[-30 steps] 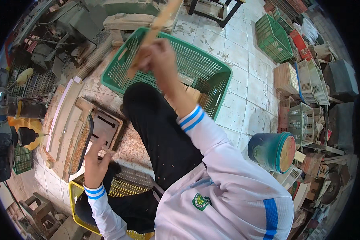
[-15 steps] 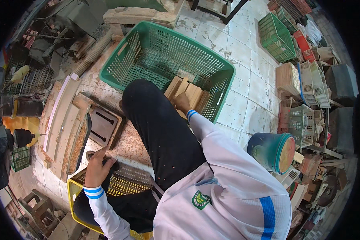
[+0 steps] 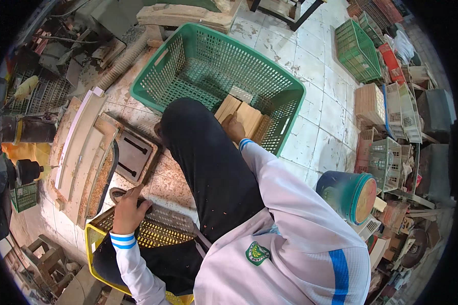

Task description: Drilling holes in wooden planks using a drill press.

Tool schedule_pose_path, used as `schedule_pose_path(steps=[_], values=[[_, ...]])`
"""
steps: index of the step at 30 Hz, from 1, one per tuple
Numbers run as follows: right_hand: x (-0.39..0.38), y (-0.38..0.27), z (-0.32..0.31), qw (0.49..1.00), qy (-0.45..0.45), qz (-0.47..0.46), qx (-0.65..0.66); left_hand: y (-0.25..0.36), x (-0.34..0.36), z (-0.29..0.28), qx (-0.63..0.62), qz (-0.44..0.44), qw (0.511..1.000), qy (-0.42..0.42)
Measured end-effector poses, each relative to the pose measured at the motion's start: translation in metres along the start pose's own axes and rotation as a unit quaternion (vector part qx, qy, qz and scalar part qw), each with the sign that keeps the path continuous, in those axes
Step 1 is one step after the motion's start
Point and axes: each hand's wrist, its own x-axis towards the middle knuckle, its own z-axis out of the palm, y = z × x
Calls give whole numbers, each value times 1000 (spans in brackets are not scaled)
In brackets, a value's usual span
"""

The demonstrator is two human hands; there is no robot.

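My right hand (image 3: 234,129) reaches into a big green plastic crate (image 3: 140,91), its fingers curled at the near end of a wooden block (image 3: 228,108). Beside that block more light wooden blocks (image 3: 250,118) lie packed side by side in the crate's near right corner. My left hand (image 3: 128,213) is over the yellow crate's rim with thumb and fingers apart, holding nothing I can see. Its fingertips are close to a dark rounded part (image 3: 118,194) by a machine. My bent knee in black trousers hides part of the green crate.
On the left stands a machine with a black chuck and bit (image 3: 30,172), beside a curved wooden jig (image 3: 81,157) covered in sawdust. A slotted metal plate (image 3: 132,156) lies near it. A yellow crate (image 3: 92,254) is under me. At right are a lidded bucket (image 3: 347,195) and stacked baskets (image 3: 387,157).
The wooden block that stood raised over the others now lies lower among them, with my right hand still at its end. My left hand's thumb has shifted slightly; the view has moved a little.
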Motion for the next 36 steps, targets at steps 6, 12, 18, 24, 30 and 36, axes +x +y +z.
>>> schedule_pose_path(steps=[6, 12, 18, 24, 30, 36], values=[[-2, 1, -1, 999, -42, 8, -32, -5, 2, 2, 21, 4, 1000, -7], [-8, 3, -7, 991, -88, -96, -35, -8, -9, -10, -68, 112, 989, 64], [10, -5, -68, 983, -61, -173, 12, -47, -118, -50, -392, 87, 883, 242], [31, -195, -197, 904, -63, -294, 304, -135, -290, 5, -440, -137, 595, 659], [-89, -313, -206, 833, -138, -377, 381, -228, -367, 182, -425, -375, 531, 630], [-112, -328, -193, 871, -48, -474, 124, -274, -347, 352, -326, -549, 696, 329]])
